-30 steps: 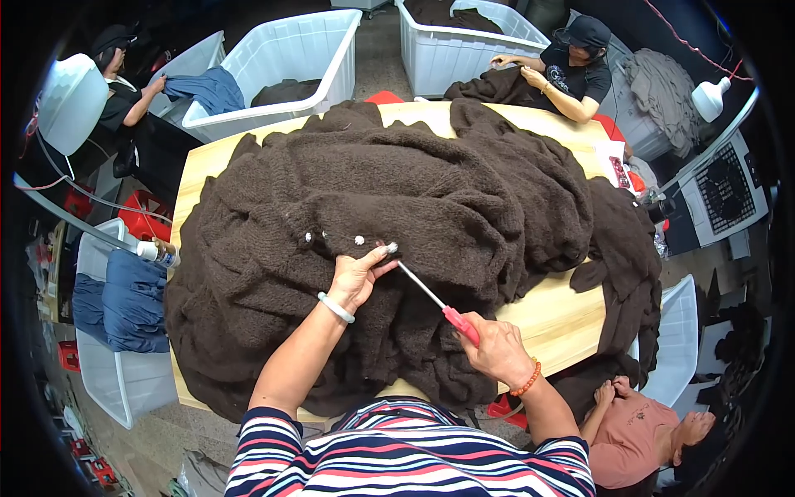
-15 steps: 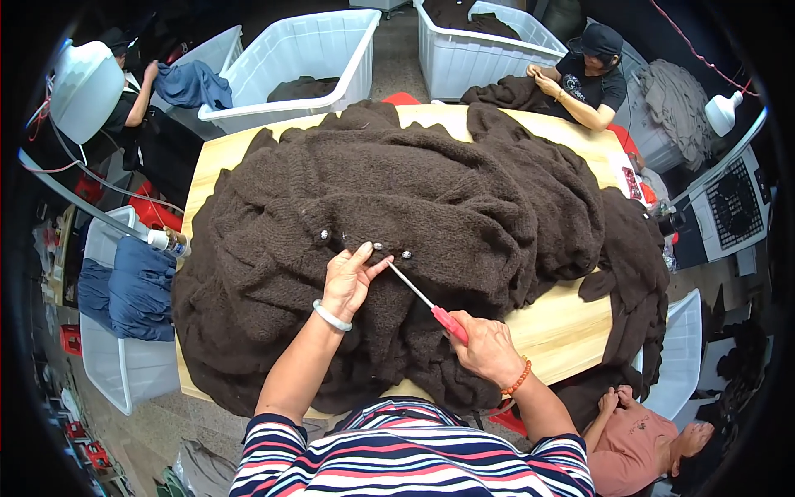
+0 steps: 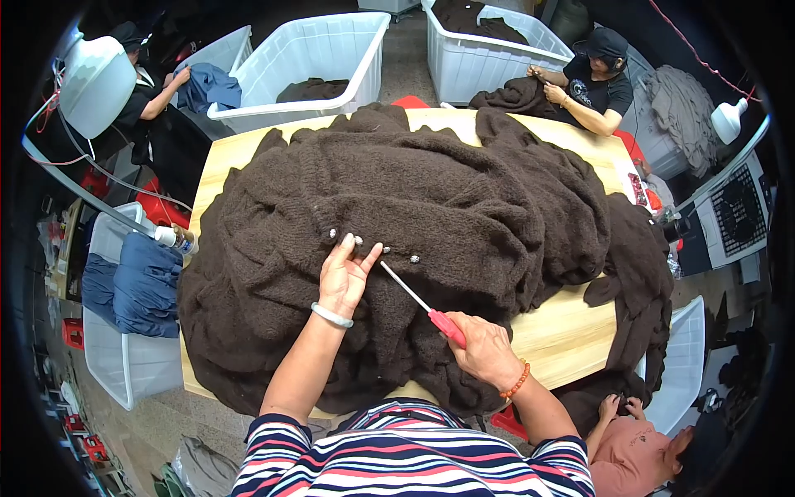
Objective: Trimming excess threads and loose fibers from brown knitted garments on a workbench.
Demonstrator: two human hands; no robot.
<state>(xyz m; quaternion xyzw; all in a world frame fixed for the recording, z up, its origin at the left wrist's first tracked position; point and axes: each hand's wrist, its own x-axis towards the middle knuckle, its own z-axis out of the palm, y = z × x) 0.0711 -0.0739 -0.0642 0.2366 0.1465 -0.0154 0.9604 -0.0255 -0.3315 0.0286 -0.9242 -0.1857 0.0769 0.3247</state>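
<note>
A dark brown knitted garment (image 3: 464, 207) lies heaped in folds across the table. Along one of its edges sit several small silvery buttons (image 3: 415, 259). My left hand (image 3: 341, 282), palm up with fingers apart, rests against the knit; one fingertip meets a button near the left end of the row. My right hand (image 3: 484, 348) grips the red handle of a screwdriver-like tool (image 3: 414, 298) with a thin metal shaft. Its tip points up and left, just below my left fingers and apart from them. Whether the tip touches the fabric I cannot tell.
The wooden table (image 3: 555, 331) carries more brown knitwear. White tubs (image 3: 310, 62) stand around it, one with blue clothing (image 3: 145, 282). A lamp (image 3: 95, 87) hangs at the left. Co-workers handle fabric at far left, far right and near right.
My left hand has slid left along the buttons, its fingers spreading. The tool's tip has come away from my left fingers. The whole view has shifted slightly.
</note>
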